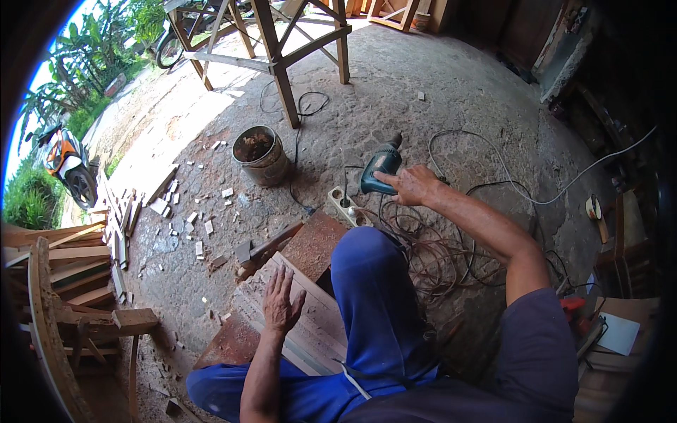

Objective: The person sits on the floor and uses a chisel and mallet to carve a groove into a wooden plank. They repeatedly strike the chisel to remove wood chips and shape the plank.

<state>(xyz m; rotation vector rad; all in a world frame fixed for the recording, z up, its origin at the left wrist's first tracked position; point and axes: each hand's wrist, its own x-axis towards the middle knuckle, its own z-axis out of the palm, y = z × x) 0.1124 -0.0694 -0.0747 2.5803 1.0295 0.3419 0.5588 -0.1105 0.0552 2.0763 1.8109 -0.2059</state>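
Note:
My left hand lies with its fingers stretched out on a pale wooden board in front of me. Out to the right, my right hand is on a teal power drill. One finger stretches across the drill's body while the others curl by its side; part of the drill is hidden under them. The drill's dark chuck points away from me, low over the concrete floor. A hatchet with a wooden handle lies just beyond the board, beside a reddish-brown wooden block.
A white power strip with plugged cords sits near the drill. Tangled cables spread right of my knee. A dirty metal bucket stands ahead, wood offcuts lie scattered left, and a wooden trestle stands at the back.

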